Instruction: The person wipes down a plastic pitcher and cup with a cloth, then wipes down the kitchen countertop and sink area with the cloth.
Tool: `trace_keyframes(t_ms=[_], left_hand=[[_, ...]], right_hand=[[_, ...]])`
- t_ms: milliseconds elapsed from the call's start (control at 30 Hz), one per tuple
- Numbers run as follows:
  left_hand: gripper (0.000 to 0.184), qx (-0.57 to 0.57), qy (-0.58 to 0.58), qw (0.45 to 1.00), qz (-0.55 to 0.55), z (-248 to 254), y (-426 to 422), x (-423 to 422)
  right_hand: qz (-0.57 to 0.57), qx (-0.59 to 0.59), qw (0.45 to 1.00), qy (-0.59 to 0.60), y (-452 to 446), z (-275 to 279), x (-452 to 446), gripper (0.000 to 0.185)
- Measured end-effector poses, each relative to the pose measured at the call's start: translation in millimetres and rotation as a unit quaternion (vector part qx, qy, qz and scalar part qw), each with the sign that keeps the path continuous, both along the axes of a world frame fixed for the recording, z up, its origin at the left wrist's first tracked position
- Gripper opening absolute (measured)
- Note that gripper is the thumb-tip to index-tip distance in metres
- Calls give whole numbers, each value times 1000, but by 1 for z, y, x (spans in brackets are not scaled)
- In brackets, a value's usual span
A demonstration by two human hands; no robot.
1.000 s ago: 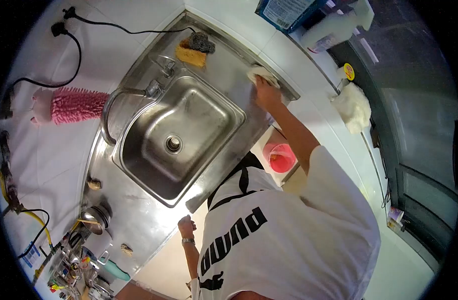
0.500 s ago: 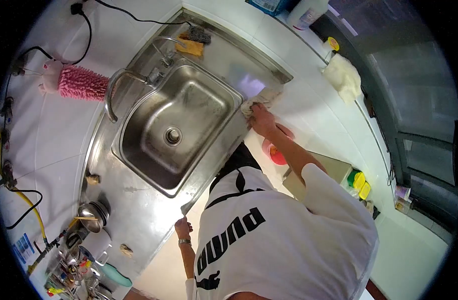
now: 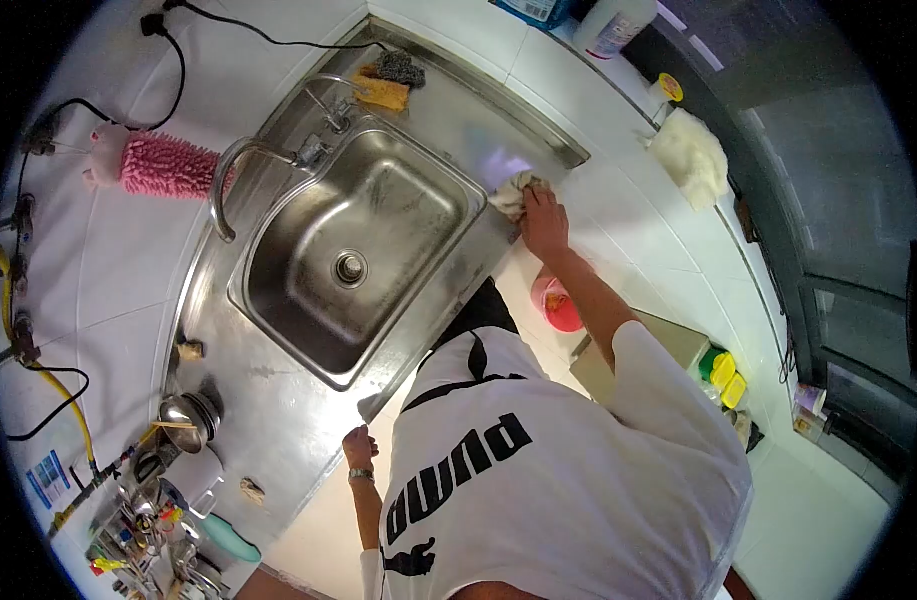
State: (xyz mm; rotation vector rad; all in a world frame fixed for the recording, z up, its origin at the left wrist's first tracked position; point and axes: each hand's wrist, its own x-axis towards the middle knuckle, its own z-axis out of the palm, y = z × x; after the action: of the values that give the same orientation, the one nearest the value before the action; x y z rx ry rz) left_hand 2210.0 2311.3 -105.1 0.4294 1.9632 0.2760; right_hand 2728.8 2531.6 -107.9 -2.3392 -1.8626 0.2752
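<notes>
Pressed onto the steel counter point(image 3: 479, 150) just right of the sink, a crumpled pale cloth point(image 3: 511, 196) is under my right hand point(image 3: 545, 222), whose fingers are bent over it. My left hand point(image 3: 360, 446), with a metal-banded watch at the wrist, is curled beside the counter's front edge; whether anything is inside it does not show. Between the two hands lies the sink point(image 3: 351, 265), its basin holding no dishes. A curved faucet point(image 3: 222, 190) arches at its left side. An orange sponge point(image 3: 384, 93) and a dark scouring pad point(image 3: 399, 68) sit behind the sink.
Metal bowls point(image 3: 186, 422) and a rack of utensils point(image 3: 144, 535) stand at the lower left. A pink fluffy duster point(image 3: 169, 165) hangs on the left wall. Below my right arm is a pink bucket point(image 3: 559, 305). A white cloth point(image 3: 691, 158) lies on the right ledge.
My right hand has moved with the cloth from the counter's far right corner toward the front edge beside the sink. The view has shifted a little. My left hand remains near the front edge.
</notes>
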Motion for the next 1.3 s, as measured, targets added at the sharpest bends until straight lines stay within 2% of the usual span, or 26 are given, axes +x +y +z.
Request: trace_keyframes(t_ms=[233, 433, 500, 533, 733, 867, 967, 1033, 1167, 1233, 1267, 1300], left_hand=[[23, -20, -8, 997, 68, -6, -5, 19], [25, -49, -2, 996, 73, 5, -15, 53], [27, 9, -6, 1000, -2, 7, -19, 61], [27, 9, -8, 1000, -1, 8, -15, 67], [26, -47, -20, 998, 42, 7, 2, 75], [25, -31, -9, 996, 85, 0, 5, 74], [25, -21, -10, 994, 102, 8, 13, 78], [25, -21, -15, 997, 67, 15, 17, 83], [25, -10, -11, 996, 88, 6, 5, 80], [25, 22, 5, 999, -31, -20, -15, 66], [25, 33, 11, 997, -70, -23, -17, 63], [25, 23, 10, 998, -61, -20, -12, 67]], right_hand=[[-60, -24, 998, -29, 59, -13, 31, 72], [-51, -22, 998, -1, 84, -6, 35, 74], [-57, -56, 997, 25, 95, -2, 36, 74], [-65, -86, 993, 51, 102, 0, 36, 75], [-24, 4, 999, 41, 143, -7, 25, 67], [1, -12, 999, 47, 185, -20, 16, 74], [1, -79, 993, 87, 218, -12, 4, 75], [-28, -108, 992, 64, 236, -10, -7, 75], [-10, -97, 994, 55, 257, -4, -20, 75], [31, -25, 999, 3, 254, -5, -20, 56], [29, -25, 999, 2, 247, -4, -16, 56], [74, -37, 996, -28, 235, 2, -11, 53]])
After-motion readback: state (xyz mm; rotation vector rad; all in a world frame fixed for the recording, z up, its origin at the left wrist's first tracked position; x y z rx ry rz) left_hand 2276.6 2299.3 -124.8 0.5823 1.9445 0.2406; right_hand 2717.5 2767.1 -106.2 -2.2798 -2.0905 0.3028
